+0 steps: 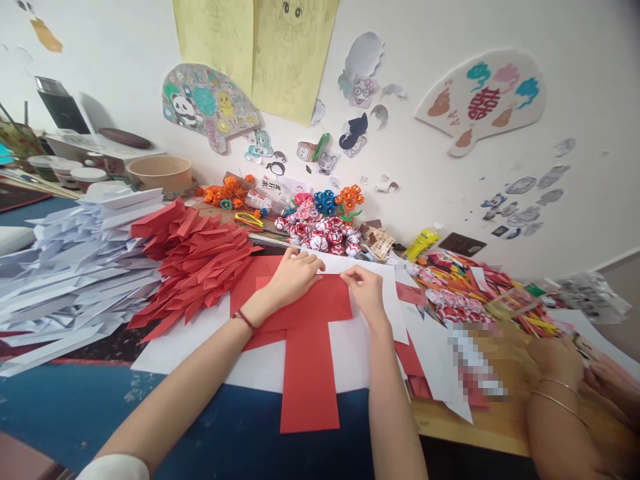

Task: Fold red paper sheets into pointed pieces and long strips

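Red paper sheets lie on white paper (260, 367) in front of me. One red strip (310, 380) points toward me, its near end over the blue table surface. Across its far end lies a red piece (330, 300). My left hand (295, 277) rests on the red paper, fingers curled near the piece's far edge. At that piece's far right corner, my right hand (365, 287) pinches the edge between thumb and fingers.
Folded red pieces (195, 253) and white pieces (85, 267) are piled at the left. Paper flowers (325, 227) stand behind the sheets. At the right, another person's hands (560, 367) are over a wooden table part (450, 427) near colourful strips.
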Action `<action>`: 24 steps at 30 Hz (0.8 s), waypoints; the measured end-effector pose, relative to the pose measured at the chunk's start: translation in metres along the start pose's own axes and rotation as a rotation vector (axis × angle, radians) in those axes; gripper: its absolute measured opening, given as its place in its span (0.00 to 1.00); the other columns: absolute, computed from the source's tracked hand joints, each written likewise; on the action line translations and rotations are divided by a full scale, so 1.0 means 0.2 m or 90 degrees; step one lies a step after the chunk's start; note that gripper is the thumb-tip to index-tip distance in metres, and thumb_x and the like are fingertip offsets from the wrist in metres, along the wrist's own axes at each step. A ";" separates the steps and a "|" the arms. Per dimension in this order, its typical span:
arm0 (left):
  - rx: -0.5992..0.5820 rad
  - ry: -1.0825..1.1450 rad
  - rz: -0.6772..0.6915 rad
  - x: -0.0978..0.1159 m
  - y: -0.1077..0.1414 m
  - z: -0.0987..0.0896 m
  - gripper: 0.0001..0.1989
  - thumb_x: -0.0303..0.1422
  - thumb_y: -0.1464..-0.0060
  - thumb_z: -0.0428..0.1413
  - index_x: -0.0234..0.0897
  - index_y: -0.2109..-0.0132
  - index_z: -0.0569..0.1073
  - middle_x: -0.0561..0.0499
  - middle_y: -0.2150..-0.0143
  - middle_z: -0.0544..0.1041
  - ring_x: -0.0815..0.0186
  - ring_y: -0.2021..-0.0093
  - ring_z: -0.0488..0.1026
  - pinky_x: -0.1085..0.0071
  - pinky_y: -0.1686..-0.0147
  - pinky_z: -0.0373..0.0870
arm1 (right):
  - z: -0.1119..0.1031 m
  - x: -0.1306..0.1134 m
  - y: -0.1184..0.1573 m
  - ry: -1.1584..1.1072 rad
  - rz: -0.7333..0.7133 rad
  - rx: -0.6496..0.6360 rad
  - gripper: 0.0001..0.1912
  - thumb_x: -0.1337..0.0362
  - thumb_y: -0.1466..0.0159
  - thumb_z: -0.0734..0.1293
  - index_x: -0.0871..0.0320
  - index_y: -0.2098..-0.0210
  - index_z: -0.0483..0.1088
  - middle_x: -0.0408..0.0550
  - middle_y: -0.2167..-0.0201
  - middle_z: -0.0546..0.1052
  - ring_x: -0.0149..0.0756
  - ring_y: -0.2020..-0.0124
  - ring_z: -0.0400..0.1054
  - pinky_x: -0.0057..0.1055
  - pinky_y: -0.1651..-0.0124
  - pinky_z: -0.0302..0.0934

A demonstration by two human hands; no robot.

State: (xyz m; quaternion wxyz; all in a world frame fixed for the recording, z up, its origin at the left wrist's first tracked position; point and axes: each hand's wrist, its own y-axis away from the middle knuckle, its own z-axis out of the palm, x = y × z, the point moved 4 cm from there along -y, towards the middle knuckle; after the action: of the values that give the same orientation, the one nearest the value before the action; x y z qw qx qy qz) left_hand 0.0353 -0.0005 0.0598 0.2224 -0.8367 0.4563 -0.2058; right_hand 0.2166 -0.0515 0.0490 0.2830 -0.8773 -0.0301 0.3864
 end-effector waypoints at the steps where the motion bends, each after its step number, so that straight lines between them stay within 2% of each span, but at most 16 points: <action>1: -0.004 0.009 0.001 0.01 0.00 0.00 0.10 0.32 0.38 0.47 0.38 0.61 0.72 0.49 0.62 0.77 0.62 0.60 0.69 0.61 0.55 0.51 | 0.00 0.00 0.00 0.002 -0.001 0.004 0.09 0.61 0.41 0.65 0.57 0.74 0.72 0.45 0.74 0.77 0.36 0.71 0.68 0.32 0.62 0.61; 9: -0.042 0.073 -0.044 -0.01 -0.01 0.00 0.09 0.31 0.43 0.48 0.39 0.67 0.72 0.53 0.68 0.77 0.65 0.64 0.68 0.63 0.61 0.50 | -0.03 0.00 0.00 0.048 -0.008 0.073 0.08 0.64 0.42 0.63 0.56 0.77 0.69 0.43 0.76 0.75 0.35 0.72 0.67 0.31 0.63 0.59; 17: -0.080 0.122 -0.071 -0.09 -0.01 -0.01 0.07 0.31 0.48 0.50 0.38 0.70 0.72 0.55 0.69 0.78 0.66 0.66 0.69 0.65 0.63 0.49 | -0.15 0.08 0.00 0.121 0.059 0.186 0.07 0.65 0.44 0.62 0.57 0.77 0.69 0.44 0.78 0.74 0.36 0.74 0.66 0.31 0.65 0.57; 24: -0.074 0.140 -0.105 -0.17 -0.01 -0.04 0.08 0.33 0.49 0.50 0.39 0.70 0.74 0.54 0.69 0.78 0.66 0.67 0.70 0.66 0.62 0.52 | -0.23 0.14 0.02 0.160 0.105 0.263 0.05 0.65 0.46 0.63 0.56 0.77 0.68 0.44 0.79 0.73 0.37 0.75 0.65 0.31 0.67 0.56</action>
State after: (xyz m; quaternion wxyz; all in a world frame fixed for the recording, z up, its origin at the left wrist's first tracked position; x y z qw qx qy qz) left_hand 0.0154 0.0279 0.0625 0.1046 -0.8552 0.4188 -0.2870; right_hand 0.2669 -0.0678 0.0533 0.4254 -0.8414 0.1563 0.2942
